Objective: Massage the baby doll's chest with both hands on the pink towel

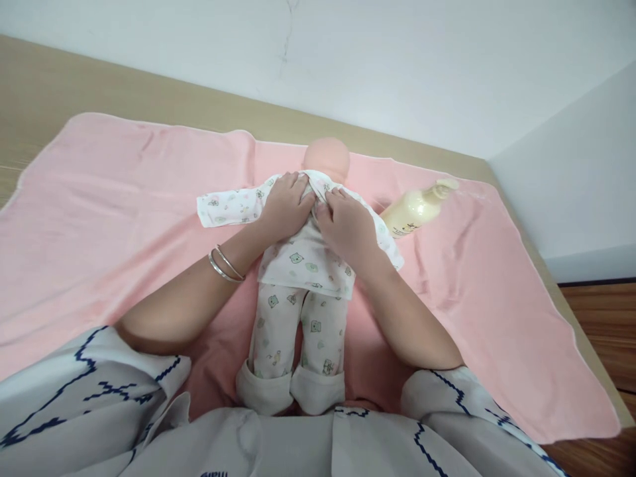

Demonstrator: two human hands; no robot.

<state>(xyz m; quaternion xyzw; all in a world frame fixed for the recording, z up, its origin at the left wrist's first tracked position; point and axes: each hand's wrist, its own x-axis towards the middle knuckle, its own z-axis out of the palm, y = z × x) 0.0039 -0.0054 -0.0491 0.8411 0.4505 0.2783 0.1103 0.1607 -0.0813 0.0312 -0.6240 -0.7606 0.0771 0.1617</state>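
Observation:
A baby doll lies on its back, its smooth bald head point(326, 158) pointing away from me. It wears a white long-sleeved shirt point(308, 262) with small animal prints and matching trousers point(322, 324) with turned-up cuffs. My left hand point(288, 207) lies on the shirt's chest near the collar, fingers extended and thumb apart. Beside it, my right hand point(348, 222) has curled fingers and thumb closed on the shirt's front below the neckline, where the cloth is bunched. One shirt sleeve point(229, 207) stretches out flat to the left; my right hand and forearm partly cover the other.
Right of the doll, a pale yellow pump bottle point(417, 207) lies tilted on a pink blanket point(124, 218). The blanket covers most of a wooden table point(163, 89), which meets a white wall point(372, 59) at the back. Brown wood point(603, 331) shows beyond the right edge.

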